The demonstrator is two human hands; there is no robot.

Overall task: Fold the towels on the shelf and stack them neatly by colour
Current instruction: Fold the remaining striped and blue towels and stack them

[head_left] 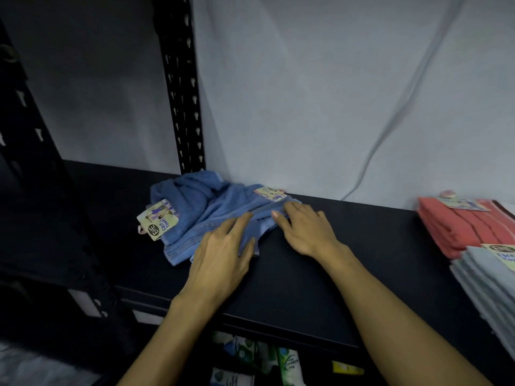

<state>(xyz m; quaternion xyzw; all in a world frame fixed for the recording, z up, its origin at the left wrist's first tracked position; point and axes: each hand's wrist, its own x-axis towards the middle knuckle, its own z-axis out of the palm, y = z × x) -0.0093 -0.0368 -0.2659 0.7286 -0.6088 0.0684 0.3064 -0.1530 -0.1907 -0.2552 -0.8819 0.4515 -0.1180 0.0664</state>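
While both lie flat, left hand (220, 257) pressing blue towels (200, 215), right hand (306, 229) touching them

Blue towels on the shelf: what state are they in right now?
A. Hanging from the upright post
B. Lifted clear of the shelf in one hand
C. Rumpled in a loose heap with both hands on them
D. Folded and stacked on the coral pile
C: the blue towels lie crumpled on the black shelf, with the left hand and the right hand laid flat on them.
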